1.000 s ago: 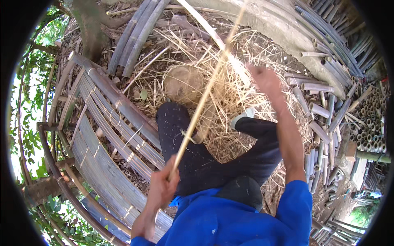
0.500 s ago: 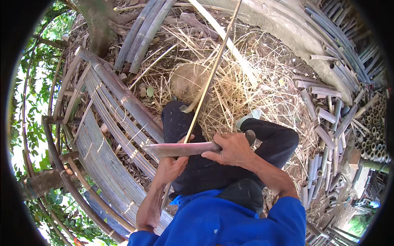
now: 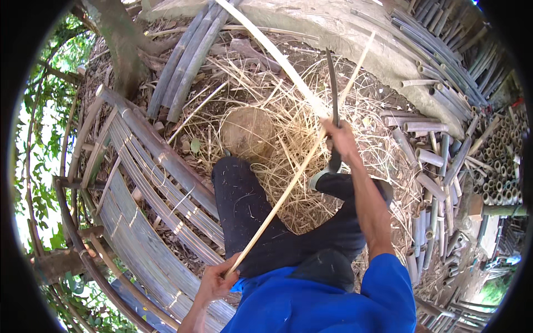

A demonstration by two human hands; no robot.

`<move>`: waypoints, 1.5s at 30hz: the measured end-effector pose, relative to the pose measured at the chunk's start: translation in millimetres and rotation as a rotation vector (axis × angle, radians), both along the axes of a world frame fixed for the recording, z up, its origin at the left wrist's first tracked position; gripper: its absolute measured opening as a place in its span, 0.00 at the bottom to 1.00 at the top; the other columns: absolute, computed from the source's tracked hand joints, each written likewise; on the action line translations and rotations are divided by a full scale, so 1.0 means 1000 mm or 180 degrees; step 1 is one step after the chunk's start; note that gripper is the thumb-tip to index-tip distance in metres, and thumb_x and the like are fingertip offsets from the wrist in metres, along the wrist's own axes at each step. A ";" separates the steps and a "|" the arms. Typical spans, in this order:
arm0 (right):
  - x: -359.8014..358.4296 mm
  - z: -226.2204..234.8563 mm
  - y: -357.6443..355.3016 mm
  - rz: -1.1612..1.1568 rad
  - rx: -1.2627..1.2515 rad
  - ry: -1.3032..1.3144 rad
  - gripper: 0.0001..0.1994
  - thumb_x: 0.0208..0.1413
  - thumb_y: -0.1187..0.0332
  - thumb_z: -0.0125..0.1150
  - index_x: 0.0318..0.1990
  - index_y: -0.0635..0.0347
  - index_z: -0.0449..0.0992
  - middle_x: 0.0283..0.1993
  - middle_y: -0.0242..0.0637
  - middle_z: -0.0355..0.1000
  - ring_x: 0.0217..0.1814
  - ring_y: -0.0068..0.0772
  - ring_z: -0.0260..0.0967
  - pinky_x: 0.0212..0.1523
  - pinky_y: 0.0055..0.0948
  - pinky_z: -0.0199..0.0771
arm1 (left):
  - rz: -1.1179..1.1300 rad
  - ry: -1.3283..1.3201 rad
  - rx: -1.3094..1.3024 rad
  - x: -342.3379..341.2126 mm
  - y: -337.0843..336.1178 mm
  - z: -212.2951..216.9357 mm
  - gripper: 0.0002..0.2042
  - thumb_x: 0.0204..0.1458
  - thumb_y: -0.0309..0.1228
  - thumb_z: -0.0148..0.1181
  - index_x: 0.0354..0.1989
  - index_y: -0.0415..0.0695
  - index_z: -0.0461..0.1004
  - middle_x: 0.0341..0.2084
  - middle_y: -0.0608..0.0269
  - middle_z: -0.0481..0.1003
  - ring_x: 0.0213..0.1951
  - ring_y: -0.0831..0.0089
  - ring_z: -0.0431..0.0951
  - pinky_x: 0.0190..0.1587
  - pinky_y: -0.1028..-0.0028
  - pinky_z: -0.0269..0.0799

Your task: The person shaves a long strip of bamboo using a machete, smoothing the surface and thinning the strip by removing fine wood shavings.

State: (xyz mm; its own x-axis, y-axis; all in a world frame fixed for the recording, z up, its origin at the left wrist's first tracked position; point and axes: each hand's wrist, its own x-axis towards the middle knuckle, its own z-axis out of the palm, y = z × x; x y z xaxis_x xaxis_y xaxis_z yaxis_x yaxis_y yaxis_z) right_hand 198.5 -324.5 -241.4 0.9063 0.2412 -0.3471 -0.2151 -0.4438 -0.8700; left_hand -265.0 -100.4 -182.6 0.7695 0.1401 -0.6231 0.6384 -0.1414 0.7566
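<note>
A long pale bamboo strip (image 3: 277, 206) slants from my lap up to the right, its far part lying beyond my right hand. My left hand (image 3: 215, 282) is closed around its near end, low by my left hip. Out in front, my right hand (image 3: 341, 141) is closed on a large knife (image 3: 333, 83), whose dark curved blade points away from me. The knife's dark handle shows below the fist. The strip passes right at the right hand's fingers; whether they pinch it too is hidden.
Thin shavings (image 3: 294, 133) litter the ground around a round wood block (image 3: 247, 130). A wide pale bamboo length (image 3: 272, 50) reaches in from the top. At left stands a slatted bamboo bench (image 3: 139, 222). Cut bamboo pieces (image 3: 427, 158) lie stacked at right.
My right hand has swung forward, turning the knife from crosswise to pointing away. My left hand has dropped back toward my hip. The strip now slants rightward between the hands.
</note>
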 end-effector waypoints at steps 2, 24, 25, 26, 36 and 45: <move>-0.016 -0.002 0.020 0.0041 0.0086 -0.0050 0.20 0.63 0.51 0.64 0.30 0.62 0.75 0.17 0.29 0.63 0.13 0.18 0.56 0.14 0.25 0.57 | 0.0081 -0.0011 -0.0085 0.004 0.007 -0.006 0.29 0.58 0.28 0.63 0.70 0.44 0.67 0.31 0.70 0.76 0.31 0.84 0.71 0.33 0.78 0.69; -0.110 0.034 0.017 0.1889 -0.1128 -0.1688 0.32 0.59 0.34 0.55 0.32 0.60 0.79 0.20 0.49 0.74 0.25 0.56 0.76 0.30 0.49 0.76 | 0.0613 -0.1030 0.0590 0.180 -0.015 -0.026 0.17 0.63 0.30 0.58 0.58 0.37 0.76 0.22 0.77 0.68 0.27 0.85 0.61 0.28 0.77 0.61; -0.100 0.034 0.017 0.1510 -0.0980 -0.1537 0.32 0.58 0.35 0.57 0.32 0.61 0.79 0.19 0.49 0.73 0.25 0.57 0.76 0.31 0.49 0.76 | 0.0616 -0.1201 0.0718 0.182 -0.015 -0.023 0.16 0.63 0.30 0.58 0.56 0.36 0.78 0.22 0.78 0.66 0.26 0.86 0.60 0.28 0.78 0.58; -0.104 0.033 0.016 0.1514 -0.0983 -0.1523 0.32 0.58 0.35 0.57 0.32 0.61 0.79 0.19 0.49 0.73 0.25 0.57 0.76 0.31 0.49 0.76 | 0.0610 -0.1359 0.0840 0.184 -0.017 -0.021 0.15 0.63 0.30 0.58 0.54 0.35 0.79 0.22 0.79 0.65 0.26 0.86 0.60 0.27 0.79 0.56; -0.114 0.018 0.018 0.1740 -0.1412 -0.1612 0.34 0.56 0.31 0.56 0.32 0.58 0.83 0.23 0.48 0.77 0.28 0.55 0.78 0.34 0.49 0.78 | 0.0570 -0.0888 0.0582 0.160 -0.011 -0.015 0.14 0.63 0.30 0.59 0.54 0.37 0.78 0.22 0.78 0.66 0.25 0.86 0.60 0.27 0.78 0.55; -0.102 0.025 0.012 0.2516 -0.1904 -0.1467 0.39 0.55 0.23 0.46 0.45 0.48 0.86 0.27 0.48 0.79 0.31 0.52 0.80 0.40 0.47 0.81 | 0.0656 -0.0550 0.0058 0.108 -0.003 -0.015 0.15 0.63 0.31 0.60 0.56 0.40 0.78 0.20 0.76 0.68 0.23 0.87 0.59 0.25 0.79 0.54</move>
